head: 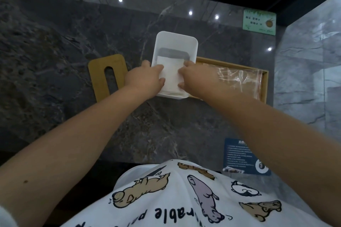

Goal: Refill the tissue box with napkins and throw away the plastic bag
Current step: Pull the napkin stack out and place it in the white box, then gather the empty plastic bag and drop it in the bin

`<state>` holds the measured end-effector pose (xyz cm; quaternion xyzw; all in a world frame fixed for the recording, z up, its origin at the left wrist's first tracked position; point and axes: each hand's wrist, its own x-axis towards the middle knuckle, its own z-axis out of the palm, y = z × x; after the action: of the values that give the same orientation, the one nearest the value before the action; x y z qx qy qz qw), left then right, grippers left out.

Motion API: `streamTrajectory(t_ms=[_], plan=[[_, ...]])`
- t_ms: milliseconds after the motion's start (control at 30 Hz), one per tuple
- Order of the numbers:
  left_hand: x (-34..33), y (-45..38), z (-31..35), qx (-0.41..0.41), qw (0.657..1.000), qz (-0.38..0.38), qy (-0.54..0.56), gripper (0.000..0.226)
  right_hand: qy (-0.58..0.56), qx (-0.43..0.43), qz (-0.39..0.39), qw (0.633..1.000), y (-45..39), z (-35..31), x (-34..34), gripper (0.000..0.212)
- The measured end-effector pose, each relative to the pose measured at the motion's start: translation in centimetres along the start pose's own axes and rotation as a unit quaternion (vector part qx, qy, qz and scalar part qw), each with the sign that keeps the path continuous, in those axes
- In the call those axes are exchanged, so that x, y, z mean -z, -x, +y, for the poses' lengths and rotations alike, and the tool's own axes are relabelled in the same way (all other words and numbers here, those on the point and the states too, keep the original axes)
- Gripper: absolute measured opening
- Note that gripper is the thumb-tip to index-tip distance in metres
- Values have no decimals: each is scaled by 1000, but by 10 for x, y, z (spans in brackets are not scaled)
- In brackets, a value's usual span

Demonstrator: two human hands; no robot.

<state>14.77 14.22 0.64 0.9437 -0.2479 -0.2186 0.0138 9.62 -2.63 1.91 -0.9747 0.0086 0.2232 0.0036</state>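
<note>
Both hands are in the white tissue box [175, 46] on the dark marble counter [64, 42]. Left hand [145, 79] and right hand [193, 77] have their fingers curled over a stack of white napkins [170, 72], one on each side, pressing or holding it inside the box; can't really tell which. Just left of the left hand lies the wooden lid [107, 74] with its slot, flat on the counter. Right behind the right hand sits a wooden tray [264, 83] with the clear plastic bag [238, 77] crumpled in it, touching neither hand.
</note>
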Motion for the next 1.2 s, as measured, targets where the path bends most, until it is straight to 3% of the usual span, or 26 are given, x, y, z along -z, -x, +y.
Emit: streamTrajectory(t_ms=[100, 333, 433, 500, 600, 700, 1200], plan=[[2, -5, 0, 5, 998, -49, -46, 48, 38, -2, -21, 999, -3, -5, 1, 28], [6, -12, 1, -6, 995, -60, -74, 47, 49, -7, -43, 998, -6, -7, 1, 27], [8, -1, 1, 5, 998, -36, -46, 51, -3, -10, 24, 1000, 0, -5, 5, 35], [12, 7, 1, 2, 999, 22, -33, 53, -30, -1, 93, 995, 10, -1, 8, 39], [20, 20, 2, -47, 990, 134, -11, 50, -74, -4, 162, 984, 28, 8, 8, 47], [18, 30, 10, -118, 976, 181, -14, 49, -102, -16, 184, 977, 46, 15, 3, 56], [-16, 34, 116, -215, 965, 142, -57, 56, -107, -76, 155, 979, 104, 108, -58, 66]])
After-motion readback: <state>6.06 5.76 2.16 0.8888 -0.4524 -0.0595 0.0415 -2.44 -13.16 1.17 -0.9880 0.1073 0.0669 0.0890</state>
